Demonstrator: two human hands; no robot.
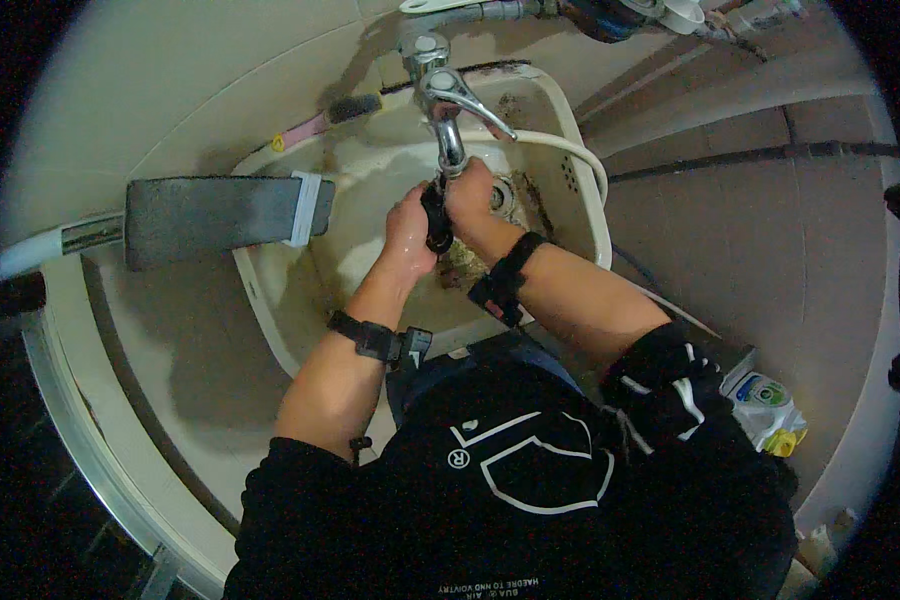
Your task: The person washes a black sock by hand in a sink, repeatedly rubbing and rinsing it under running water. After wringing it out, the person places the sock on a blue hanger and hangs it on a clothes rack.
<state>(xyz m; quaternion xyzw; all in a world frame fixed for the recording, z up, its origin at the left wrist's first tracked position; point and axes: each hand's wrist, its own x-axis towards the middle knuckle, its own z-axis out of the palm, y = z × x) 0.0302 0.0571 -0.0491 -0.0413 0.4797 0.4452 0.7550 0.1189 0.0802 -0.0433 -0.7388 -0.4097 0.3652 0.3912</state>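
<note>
Both hands are together inside a cream utility sink [270,330], just below the spout of a chrome lever faucet [450,139]. My left hand [407,225] is wet and curls around a black object [439,221] that looks soft, perhaps wet cloth; its exact kind is unclear. On the object's other side, my right hand [470,193] grips its upper part right under the spout. The fingers of both hands are partly hidden. A round drain [502,196] shows beyond the right hand, and dark stains mark the basin.
A pale hose [547,141] crosses the sink's back. On the left, a flat mop head [210,217] reaches over the rim. A brush with a pink handle [304,133] lies at the back left rim. A bottle with a yellow cap [780,442] stands to the right.
</note>
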